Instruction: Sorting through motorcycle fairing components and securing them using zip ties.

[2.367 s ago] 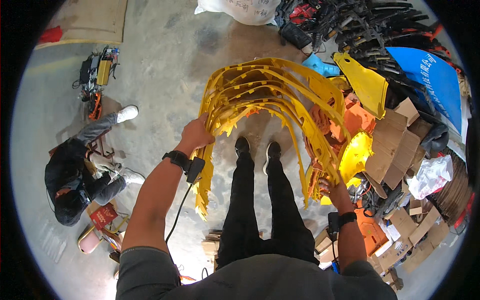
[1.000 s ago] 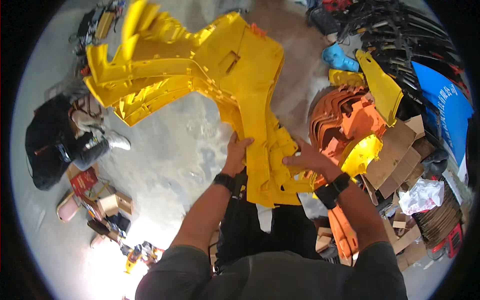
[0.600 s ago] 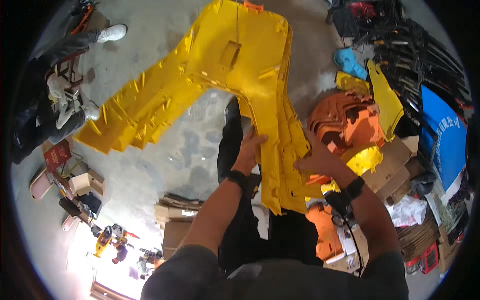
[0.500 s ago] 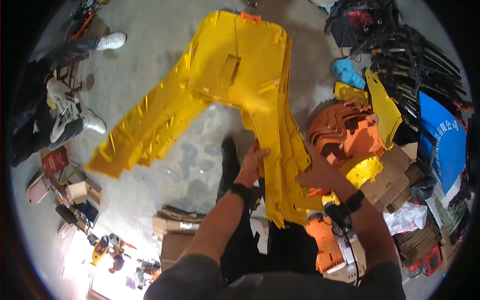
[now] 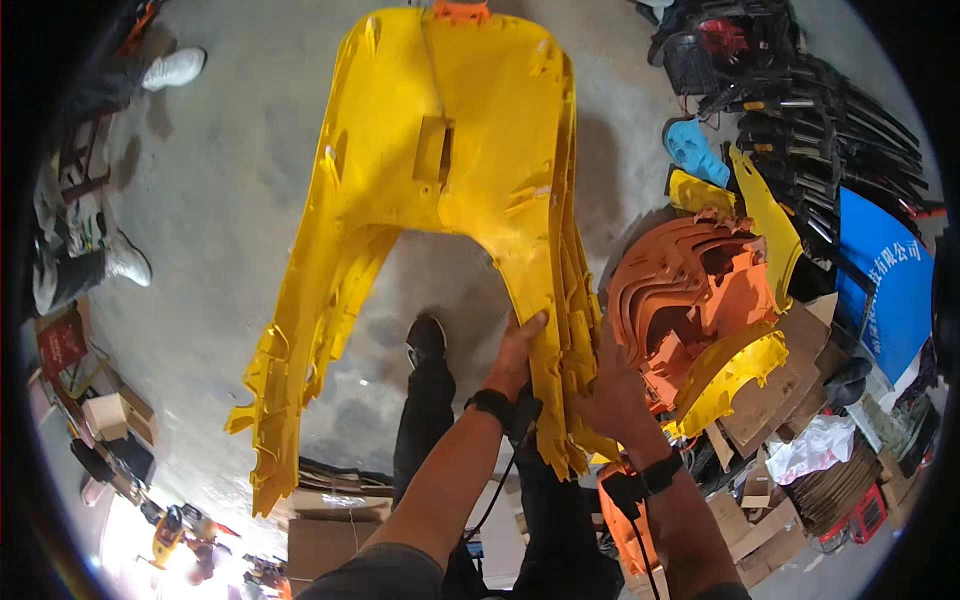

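A large stack of nested yellow plastic panels point(image 5: 490, 190), shaped like an upside-down U, hangs in front of me. Its broad end, with a slot, is farthest away, and an orange piece point(image 5: 462, 12) shows at its far edge. My left hand point(image 5: 518, 352) is closed round the inner edge of the stack's right leg, thumb on top. Against the outer side of that same leg is my right hand point(image 5: 612, 395), curled on the layered edges; its fingertips are partly hidden. The left leg of the stack dangles free, with jagged tabs at its end.
Nested orange plastic parts point(image 5: 670, 270) and a yellow curved panel point(image 5: 730, 375) lie to my right on flattened cardboard point(image 5: 790, 375). Beyond are black rods point(image 5: 800, 130) and a blue sign point(image 5: 885, 275). A cardboard box point(image 5: 325, 530) stands at lower left. A person's shoe point(image 5: 175, 68) appears far left.
The left leg of the stack has swung from pointing out left to pointing down toward me. Both hands keep hold of the right leg. My foot now shows farther forward.
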The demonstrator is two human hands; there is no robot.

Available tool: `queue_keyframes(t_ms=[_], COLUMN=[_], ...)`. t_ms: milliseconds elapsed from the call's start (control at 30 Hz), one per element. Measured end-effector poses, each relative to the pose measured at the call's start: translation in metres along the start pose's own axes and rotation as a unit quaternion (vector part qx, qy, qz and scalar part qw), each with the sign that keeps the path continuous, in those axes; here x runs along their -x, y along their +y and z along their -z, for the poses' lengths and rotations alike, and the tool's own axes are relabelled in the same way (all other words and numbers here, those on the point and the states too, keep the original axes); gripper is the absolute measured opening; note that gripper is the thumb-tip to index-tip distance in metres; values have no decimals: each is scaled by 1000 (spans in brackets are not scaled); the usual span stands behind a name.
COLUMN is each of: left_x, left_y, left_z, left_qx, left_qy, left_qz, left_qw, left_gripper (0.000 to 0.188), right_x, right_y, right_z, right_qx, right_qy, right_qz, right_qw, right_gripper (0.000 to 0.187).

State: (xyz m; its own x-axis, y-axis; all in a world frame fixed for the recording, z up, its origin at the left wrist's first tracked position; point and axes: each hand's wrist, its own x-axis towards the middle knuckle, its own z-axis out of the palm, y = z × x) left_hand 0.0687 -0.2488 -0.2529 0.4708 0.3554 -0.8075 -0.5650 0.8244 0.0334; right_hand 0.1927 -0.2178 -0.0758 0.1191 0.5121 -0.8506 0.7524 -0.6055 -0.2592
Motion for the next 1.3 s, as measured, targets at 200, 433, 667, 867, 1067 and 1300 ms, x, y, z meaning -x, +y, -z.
queue_keyframes(t_ms=[200,433,667,867,1067,1300], left_x=[-1,-20,-18,-20,-16,-22], left_y=[-21,-37,-39,-46,-40,-40], left_z=[11,12,11,22,42,36], left_qx=[-1,-15,-53,15,38,15], left_qy=[53,87,60,28,-10,-43], left_qz=[-43,-83,-70,-57,-6,1], left_qw=[998,993,994,998,999,999], left_gripper=[59,68,75,78,76,71], right_x=[-14,-23,-24,-35,-35,-39], right_y=[71,44,70,77,71,84], right_z=[-65,-52,-40,-36,-33,-44], right_qx=[-45,-34,-61,-245,-170,-217], right_qy=[68,-6,4,6,-17,-21], right_qz=[89,-31,-8,46,-16,-11], right_qw=[993,999,998,968,985,976], right_gripper=[105,112,111,111,108,106])
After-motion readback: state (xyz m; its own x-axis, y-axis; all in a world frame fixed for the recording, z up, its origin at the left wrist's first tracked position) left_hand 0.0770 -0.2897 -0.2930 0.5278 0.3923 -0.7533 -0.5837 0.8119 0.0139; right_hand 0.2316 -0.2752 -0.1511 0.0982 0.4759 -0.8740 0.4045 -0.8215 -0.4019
